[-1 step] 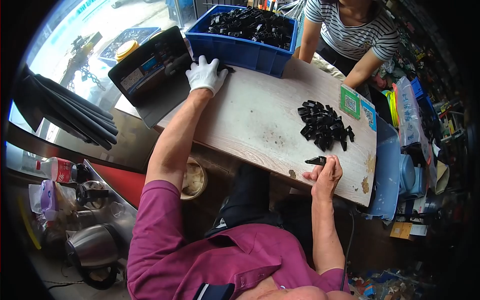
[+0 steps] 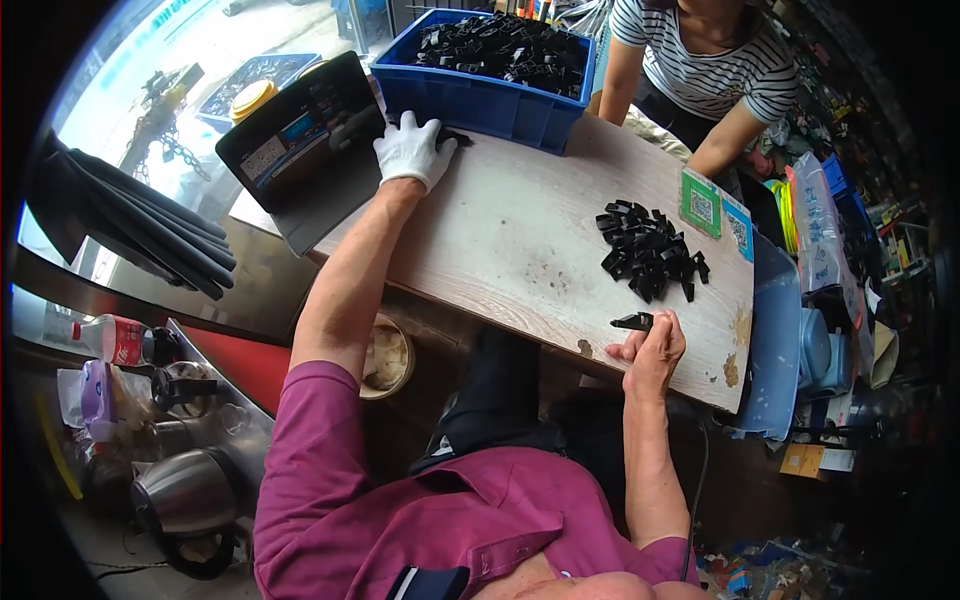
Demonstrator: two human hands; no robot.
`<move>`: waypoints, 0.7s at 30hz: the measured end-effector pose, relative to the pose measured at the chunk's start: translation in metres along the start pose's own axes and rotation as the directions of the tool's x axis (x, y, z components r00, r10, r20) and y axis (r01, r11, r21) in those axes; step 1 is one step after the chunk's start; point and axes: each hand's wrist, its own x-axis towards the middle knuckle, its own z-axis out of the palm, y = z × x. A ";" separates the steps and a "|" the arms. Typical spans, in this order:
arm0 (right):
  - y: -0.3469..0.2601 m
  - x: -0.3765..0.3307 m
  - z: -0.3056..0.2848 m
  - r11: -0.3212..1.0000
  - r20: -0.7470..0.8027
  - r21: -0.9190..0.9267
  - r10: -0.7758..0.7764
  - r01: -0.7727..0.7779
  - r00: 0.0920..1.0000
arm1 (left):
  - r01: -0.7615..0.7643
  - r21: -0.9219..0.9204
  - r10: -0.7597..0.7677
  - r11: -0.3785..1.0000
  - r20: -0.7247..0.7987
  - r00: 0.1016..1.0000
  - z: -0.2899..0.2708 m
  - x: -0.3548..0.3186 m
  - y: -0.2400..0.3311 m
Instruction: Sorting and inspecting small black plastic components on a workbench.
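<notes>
My left hand (image 2: 411,155), in a white knitted glove, lies at the far left of the pale wooden table (image 2: 500,225) with its fingers spread. Just beside its fingertips are some black pieces (image 2: 458,139), partly hidden, at the foot of a blue plastic bin (image 2: 480,105). Heaped in that bin are many small black plastic parts (image 2: 505,50). Near the front right edge, my bare right hand (image 2: 655,348) is closed around a black tapered piece (image 2: 632,321) that points left; its exact kind is unclear. Beyond it lies a loose pile of black plastic parts (image 2: 648,250).
A tablet in a dark case (image 2: 310,140) stands left of my gloved hand. Green and blue code cards (image 2: 700,204) lie at the right edge, with a blue tub (image 2: 772,340) beside it. Across the table, a person in a striped shirt (image 2: 700,65) leans in. A kettle (image 2: 187,492) stands lower left.
My left hand has shifted very slightly to the right. My right hand and the black piece in it look unchanged.
</notes>
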 end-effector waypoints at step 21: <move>-0.003 -0.001 -0.002 0.998 0.019 0.040 0.040 -0.041 0.999 | 0.075 -0.124 -0.072 0.989 0.029 0.997 0.005 0.015 -0.010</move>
